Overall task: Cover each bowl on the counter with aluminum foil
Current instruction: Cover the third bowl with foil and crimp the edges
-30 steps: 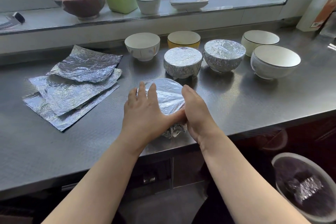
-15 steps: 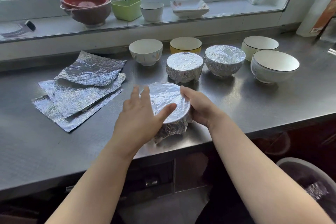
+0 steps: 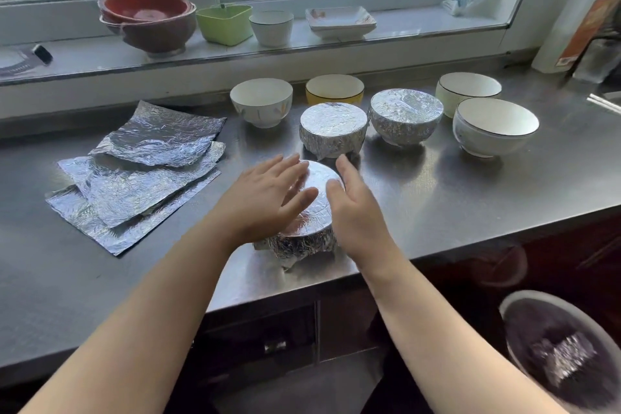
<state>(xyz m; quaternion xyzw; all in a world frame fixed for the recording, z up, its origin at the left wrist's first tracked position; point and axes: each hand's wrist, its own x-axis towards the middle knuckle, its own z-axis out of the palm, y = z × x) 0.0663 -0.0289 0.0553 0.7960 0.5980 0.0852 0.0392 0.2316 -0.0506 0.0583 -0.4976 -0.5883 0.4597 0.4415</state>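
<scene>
Near the counter's [image 3: 437, 212] front edge, left hand [image 3: 265, 202] and right hand [image 3: 353, 208] — fingers spread — flank the foil-wrapped bowl [image 3: 312, 228].

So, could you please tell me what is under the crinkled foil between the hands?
The crinkled foil is moulded over a round bowl shape at the steel counter's front edge. The bowl itself is fully covered, so its colour and contents cannot be seen.

The counter [image 3: 470, 198] was brushed metal with a dull sheen. Crinkled, shiny foil [image 3: 141, 178] lay in sheets and wrapped three bowls [image 3: 332, 124]. The open bowls [image 3: 494, 126] looked like glossy, smooth glazed ceramic.
</scene>
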